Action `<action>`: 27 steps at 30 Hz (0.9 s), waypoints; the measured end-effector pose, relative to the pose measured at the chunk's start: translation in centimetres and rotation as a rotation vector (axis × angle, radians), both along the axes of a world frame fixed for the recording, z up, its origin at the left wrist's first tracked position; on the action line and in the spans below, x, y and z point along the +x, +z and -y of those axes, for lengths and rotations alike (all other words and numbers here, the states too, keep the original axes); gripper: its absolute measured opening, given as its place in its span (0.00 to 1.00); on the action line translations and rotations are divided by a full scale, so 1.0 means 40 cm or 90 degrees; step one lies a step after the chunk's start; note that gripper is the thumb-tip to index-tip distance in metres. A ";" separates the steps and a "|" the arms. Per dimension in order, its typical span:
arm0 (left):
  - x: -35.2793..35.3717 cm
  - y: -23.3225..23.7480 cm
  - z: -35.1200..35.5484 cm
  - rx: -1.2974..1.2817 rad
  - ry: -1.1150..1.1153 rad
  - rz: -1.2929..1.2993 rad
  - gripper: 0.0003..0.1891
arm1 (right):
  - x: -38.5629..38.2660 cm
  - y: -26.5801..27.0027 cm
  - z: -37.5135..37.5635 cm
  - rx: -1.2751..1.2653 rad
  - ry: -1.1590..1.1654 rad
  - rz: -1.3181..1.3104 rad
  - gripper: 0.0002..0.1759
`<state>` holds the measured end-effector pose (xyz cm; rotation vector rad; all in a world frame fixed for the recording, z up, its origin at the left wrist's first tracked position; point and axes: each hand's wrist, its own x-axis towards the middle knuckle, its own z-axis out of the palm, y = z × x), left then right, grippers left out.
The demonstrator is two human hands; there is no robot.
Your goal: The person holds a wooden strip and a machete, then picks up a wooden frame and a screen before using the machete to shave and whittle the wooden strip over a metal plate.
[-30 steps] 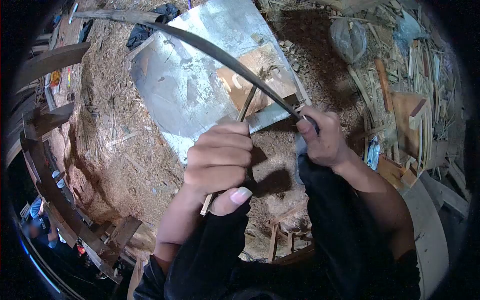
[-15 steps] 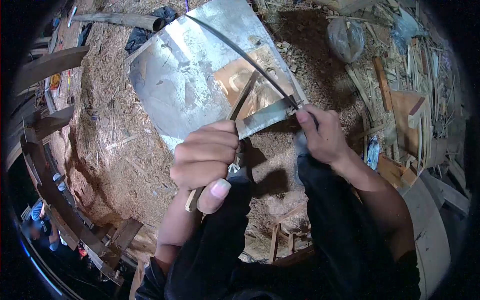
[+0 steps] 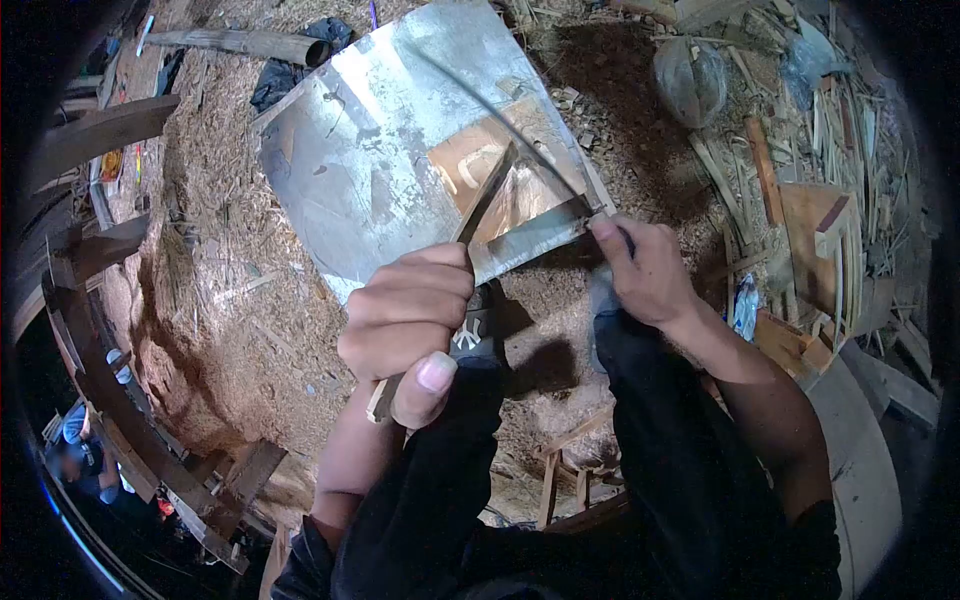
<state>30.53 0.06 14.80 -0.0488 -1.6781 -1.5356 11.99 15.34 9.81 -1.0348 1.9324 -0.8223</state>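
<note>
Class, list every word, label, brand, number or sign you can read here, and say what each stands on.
"NY", apparently: the interlocked white mark on the dark shoe; too blurred to be certain.
Pale curved marks on the brown board: no readable letters.
Orange item at the far left: any print is too small to read.

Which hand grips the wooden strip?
The left hand, its fist closed around the wooden strip; the right hand instead holds the dark curved blade.
</note>
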 end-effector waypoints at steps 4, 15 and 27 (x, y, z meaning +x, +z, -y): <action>0.008 0.000 0.004 -0.005 -0.026 0.026 0.24 | -0.012 0.002 -0.027 -0.061 0.056 0.049 0.28; 0.005 0.004 0.011 0.006 -0.016 0.016 0.25 | -0.001 -0.025 -0.022 -0.033 0.025 0.054 0.28; -0.014 0.018 0.018 -0.036 -0.098 0.026 0.23 | -0.001 0.000 -0.031 -0.093 0.057 0.065 0.26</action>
